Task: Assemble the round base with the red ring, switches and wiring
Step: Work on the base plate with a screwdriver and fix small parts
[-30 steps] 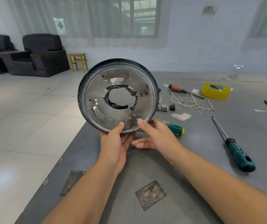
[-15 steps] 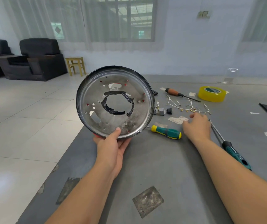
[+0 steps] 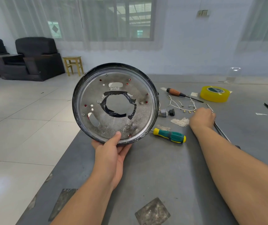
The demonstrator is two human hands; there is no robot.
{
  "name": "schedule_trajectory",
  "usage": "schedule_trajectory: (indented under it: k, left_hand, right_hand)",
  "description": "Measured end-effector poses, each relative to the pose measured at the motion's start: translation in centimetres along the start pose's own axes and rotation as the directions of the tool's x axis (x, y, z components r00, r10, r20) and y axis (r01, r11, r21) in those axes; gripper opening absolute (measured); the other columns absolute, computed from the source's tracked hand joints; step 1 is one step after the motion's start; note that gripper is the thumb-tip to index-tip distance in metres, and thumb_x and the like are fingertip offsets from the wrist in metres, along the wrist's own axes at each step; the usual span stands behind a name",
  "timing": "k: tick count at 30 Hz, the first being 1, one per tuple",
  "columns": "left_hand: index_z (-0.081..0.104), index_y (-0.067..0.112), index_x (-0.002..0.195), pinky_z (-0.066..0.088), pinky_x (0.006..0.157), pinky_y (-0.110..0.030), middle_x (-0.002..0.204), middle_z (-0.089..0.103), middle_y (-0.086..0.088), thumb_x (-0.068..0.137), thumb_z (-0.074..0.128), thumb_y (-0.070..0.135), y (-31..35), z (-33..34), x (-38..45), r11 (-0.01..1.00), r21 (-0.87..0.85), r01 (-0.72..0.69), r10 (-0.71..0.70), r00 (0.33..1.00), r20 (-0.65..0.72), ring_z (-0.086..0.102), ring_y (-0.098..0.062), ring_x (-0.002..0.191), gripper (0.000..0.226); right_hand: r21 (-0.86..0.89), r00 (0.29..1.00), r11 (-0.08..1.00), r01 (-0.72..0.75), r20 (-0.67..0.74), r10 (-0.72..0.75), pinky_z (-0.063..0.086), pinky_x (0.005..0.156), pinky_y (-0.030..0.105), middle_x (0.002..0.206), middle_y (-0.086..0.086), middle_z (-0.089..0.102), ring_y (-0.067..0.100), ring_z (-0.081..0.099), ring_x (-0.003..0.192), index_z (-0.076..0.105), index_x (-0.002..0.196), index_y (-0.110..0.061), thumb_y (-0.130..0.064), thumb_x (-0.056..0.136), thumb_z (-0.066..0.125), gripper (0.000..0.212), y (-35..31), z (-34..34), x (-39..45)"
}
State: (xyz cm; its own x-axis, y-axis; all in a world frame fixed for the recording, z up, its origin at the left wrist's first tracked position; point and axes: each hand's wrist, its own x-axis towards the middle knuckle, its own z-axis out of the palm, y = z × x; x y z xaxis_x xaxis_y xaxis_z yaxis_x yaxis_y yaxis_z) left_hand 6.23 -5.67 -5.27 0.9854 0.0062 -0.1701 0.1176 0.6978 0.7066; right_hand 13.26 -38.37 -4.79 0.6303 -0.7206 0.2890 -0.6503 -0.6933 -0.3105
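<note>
The left hand [image 3: 112, 153] grips the round metal base [image 3: 115, 103] by its lower rim, thumb on the face, holding it upright above the grey table [image 3: 162, 172]. The right hand [image 3: 202, 116] lies knuckles-up on the white wiring [image 3: 177, 105]; its fingers are hidden, so I cannot tell their grip. A switch [image 3: 166, 112] lies just right of the base, a green-handled screwdriver [image 3: 169, 135] nearer.

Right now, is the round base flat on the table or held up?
Held up, tilted on edge: the left hand grips the round base by its lower rim.

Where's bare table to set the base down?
Free: grey table between the forearms, below the green-yellow screwdriver. Crowded: far right, around wiring, switch, tape roll and right hand.
</note>
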Motion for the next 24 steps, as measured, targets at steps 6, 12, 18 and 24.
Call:
schedule_trajectory:
  k: [6,12,18,24]
  left_hand:
    - [0.043,0.020,0.136,0.062,0.092,-0.050,0.123,0.075,-0.013,0.100,0.062,-0.003,0.0,0.1,0.0,1.000,0.009,0.000,0.000,1.000,0.003,0.078,-0.029,0.103,0.047]
    - [0.043,0.022,0.139,0.062,0.093,-0.049,0.127,0.073,-0.013,0.100,0.061,-0.003,0.0,0.3,-0.2,1.000,0.018,-0.007,0.007,1.000,0.002,0.077,-0.030,0.106,0.050]
    - [0.044,0.024,0.132,0.065,0.085,-0.043,0.127,0.073,-0.012,0.100,0.060,-0.004,0.4,0.3,-0.4,1.000,0.017,-0.007,0.007,1.000,-0.012,0.076,-0.030,0.106,0.045]
    - [0.042,0.022,0.136,0.062,0.090,-0.046,0.129,0.071,-0.012,0.101,0.059,-0.005,0.2,0.5,-0.5,1.000,0.016,-0.007,0.007,1.000,-0.007,0.075,-0.031,0.109,0.047]
  right_hand:
    - [0.162,0.997,0.984,0.069,0.004,-0.071,0.051,0.093,0.040,0.119,0.020,0.066,0.040,0.059,0.115,0.073,0.115,-0.010,0.004,0.091,0.056,0.033,0.1,0.1,-0.7]
    - [0.253,0.979,0.947,0.196,0.008,-0.205,0.052,0.093,0.038,0.122,0.013,0.068,0.035,0.061,0.114,0.074,0.113,-0.016,0.004,0.093,0.050,0.037,0.2,-0.2,-2.2]
    - [0.386,0.982,0.904,0.182,-0.032,-0.184,0.048,0.092,0.036,0.127,0.015,0.060,0.032,0.059,0.114,0.063,0.130,-0.013,0.006,0.092,0.054,0.044,0.5,-0.5,-2.7]
    - [0.534,0.990,0.836,0.126,-0.120,-0.073,0.041,0.089,0.028,0.135,0.013,0.049,0.026,0.057,0.118,0.060,0.134,-0.016,0.009,0.094,0.048,0.049,1.5,-1.5,-5.3]
